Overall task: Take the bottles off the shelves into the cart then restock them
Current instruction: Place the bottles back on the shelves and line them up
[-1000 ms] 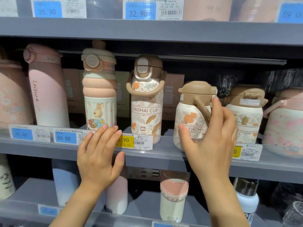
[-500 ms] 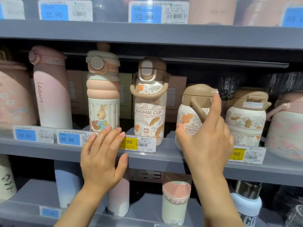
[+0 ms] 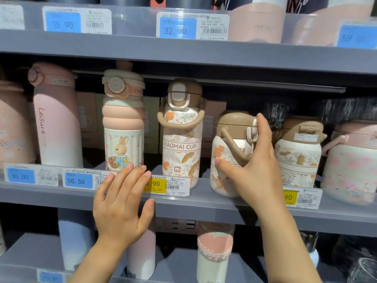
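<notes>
The right hand wraps around the short floral bottle on the middle shelf, thumb in front and fingers behind, probably to lift or straighten it. The left hand rests flat and open on the shelf edge for balance, holding nothing.

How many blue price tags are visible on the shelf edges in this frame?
6, some blurred. Top rail: 35.90, 32.90, and one at the right edge. Middle rail: 45.00 and 50.50. Bottom rail: one at lower left. Others may lie outside the frame.
</notes>
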Motion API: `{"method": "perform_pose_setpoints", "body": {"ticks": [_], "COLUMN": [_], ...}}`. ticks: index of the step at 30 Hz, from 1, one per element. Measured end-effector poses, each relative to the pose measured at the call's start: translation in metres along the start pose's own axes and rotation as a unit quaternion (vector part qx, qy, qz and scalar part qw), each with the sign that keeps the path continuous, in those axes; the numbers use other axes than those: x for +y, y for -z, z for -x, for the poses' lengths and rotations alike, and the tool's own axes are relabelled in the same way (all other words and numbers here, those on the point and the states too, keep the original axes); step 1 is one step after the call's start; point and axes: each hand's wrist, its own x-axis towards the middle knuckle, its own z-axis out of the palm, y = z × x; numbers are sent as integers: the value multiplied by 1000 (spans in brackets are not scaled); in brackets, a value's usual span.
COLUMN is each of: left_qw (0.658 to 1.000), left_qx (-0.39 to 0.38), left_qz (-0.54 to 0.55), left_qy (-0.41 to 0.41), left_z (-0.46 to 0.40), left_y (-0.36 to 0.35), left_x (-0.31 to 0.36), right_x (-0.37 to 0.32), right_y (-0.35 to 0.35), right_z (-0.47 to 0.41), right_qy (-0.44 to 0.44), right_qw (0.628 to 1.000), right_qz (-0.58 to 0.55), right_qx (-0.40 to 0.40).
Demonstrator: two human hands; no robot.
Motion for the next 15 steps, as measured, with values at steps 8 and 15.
{"method": "perform_pose_setpoints", "body": {"ticks": [8, 15], "left_qw": [1000, 1000], "left_qx": [-7, -6], "left_qz": [8, 4], "left_qy": [2, 2], "left_z": [1, 2], "left_y": [0, -1], "left_x": [-1, -1], "right_x": [1, 6], "right_y": [-26, -20], "right_z": [-2, -1], "right_qy": [-29, 2], "right_qw": [973, 980], "right_qz": [198, 181], "right_qx": [115, 82]}}
